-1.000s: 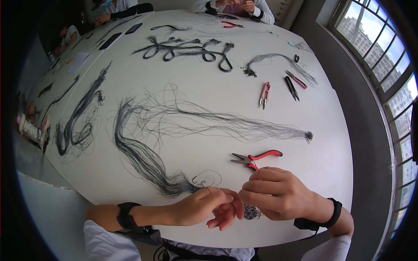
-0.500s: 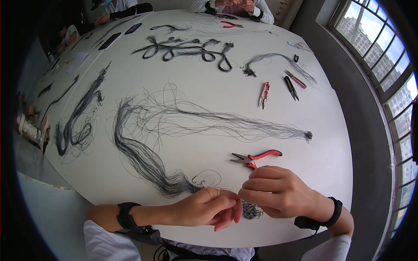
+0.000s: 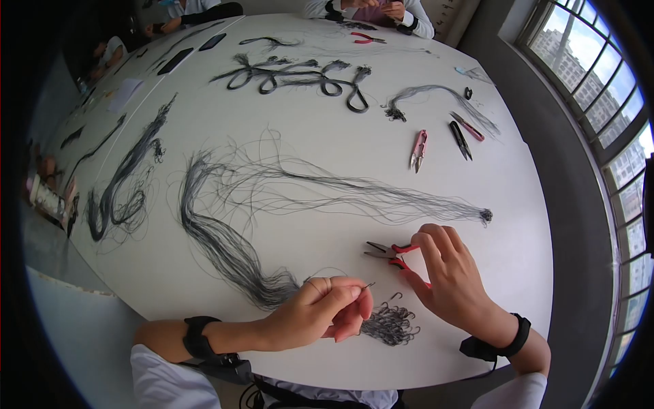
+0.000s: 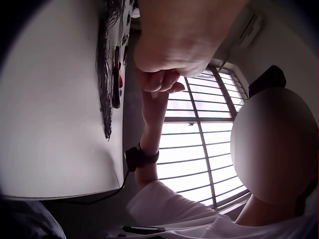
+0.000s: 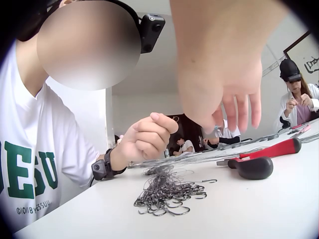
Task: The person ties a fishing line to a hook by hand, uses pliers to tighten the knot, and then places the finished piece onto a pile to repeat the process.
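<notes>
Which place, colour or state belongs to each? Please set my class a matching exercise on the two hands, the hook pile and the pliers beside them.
Things:
1. Left hand
2. Right hand
3. Hook pile
4. Pliers

Places, colours, states:
A. on the table, between the two forearms
B. red and black handles
C. fingers open over the pliers' handles
D. pinching a thin dark piece

Pairs: 1-D, 2-C, 3-A, 4-B

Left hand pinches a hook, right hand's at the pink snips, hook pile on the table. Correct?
Wrong tool: the right hand is at the red-and-black pliers, per the head view. The left hand does pinch a hook; the hook pile is on the table.
</notes>
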The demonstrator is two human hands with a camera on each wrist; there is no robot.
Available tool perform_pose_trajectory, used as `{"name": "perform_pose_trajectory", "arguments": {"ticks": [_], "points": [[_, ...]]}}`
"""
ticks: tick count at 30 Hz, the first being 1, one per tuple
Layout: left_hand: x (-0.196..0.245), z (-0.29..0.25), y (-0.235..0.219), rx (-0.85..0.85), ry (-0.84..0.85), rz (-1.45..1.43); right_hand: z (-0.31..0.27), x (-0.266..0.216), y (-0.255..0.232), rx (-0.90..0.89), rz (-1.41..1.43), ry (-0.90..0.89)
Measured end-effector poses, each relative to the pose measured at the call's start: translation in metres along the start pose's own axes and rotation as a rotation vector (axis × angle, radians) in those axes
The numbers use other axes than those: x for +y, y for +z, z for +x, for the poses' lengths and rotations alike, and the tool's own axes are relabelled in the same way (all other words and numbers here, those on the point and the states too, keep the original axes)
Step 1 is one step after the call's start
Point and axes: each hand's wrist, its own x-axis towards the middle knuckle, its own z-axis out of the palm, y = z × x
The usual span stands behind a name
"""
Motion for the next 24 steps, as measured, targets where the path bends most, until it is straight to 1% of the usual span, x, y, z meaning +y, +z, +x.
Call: {"name": "perform_pose_trajectory", "arguments": {"ticks": [1, 3, 5, 6, 9, 11, 12, 14, 15, 17, 18, 20, 23, 24], "points": [[0.0, 0.001, -0.001, 0.025, 0.015, -0.014, -0.004, 0.001, 0.005, -0.011, -0.112, 0.141], [-0.001, 0.001, -0.001, 0.034, 0.019, -0.018, -0.007, 0.003, 0.011, -0.035, -0.135, 0.158], [-0.002, 0.001, -0.002, 0.044, 0.022, -0.019, -0.005, -0.002, 0.014, -0.012, -0.173, 0.248], [-0.003, 0.001, -0.001, 0.071, 0.027, -0.026, -0.006, -0.001, 0.015, -0.012, -0.17, 0.249], [-0.005, 0.002, -0.004, 0.121, 0.047, -0.046, -0.009, 0.004, 0.02, 0.007, -0.135, 0.233], [-0.005, 0.003, -0.006, 0.147, 0.061, -0.062, -0.012, 0.006, 0.022, 0.019, -0.07, 0.092], [-0.004, 0.004, -0.006, 0.162, 0.048, -0.059, -0.012, 0.008, 0.022, 0.017, -0.066, 0.091], [-0.005, 0.006, -0.007, 0.177, 0.032, -0.054, -0.011, 0.013, 0.023, 0.019, -0.152, -0.001], [-0.008, 0.007, -0.008, 0.173, 0.044, -0.071, -0.011, 0.014, 0.024, 0.02, -0.15, 0.0], [-0.008, 0.008, -0.01, 0.176, 0.057, -0.088, -0.01, 0.016, 0.026, 0.11, 0.022, 0.023], [-0.008, 0.008, -0.01, 0.183, 0.063, -0.082, -0.01, 0.013, 0.024, 0.11, 0.027, 0.019], [-0.007, 0.009, -0.009, 0.197, 0.064, -0.079, -0.012, 0.001, 0.017, 0.175, 0.116, -0.047], [-0.007, 0.009, -0.005, 0.219, 0.054, -0.071, -0.011, -0.011, 0.018, 0.188, 0.107, -0.037], [-0.006, 0.008, -0.004, 0.226, 0.061, -0.028, -0.011, -0.012, 0.021, 0.209, 0.099, -0.042]]}}
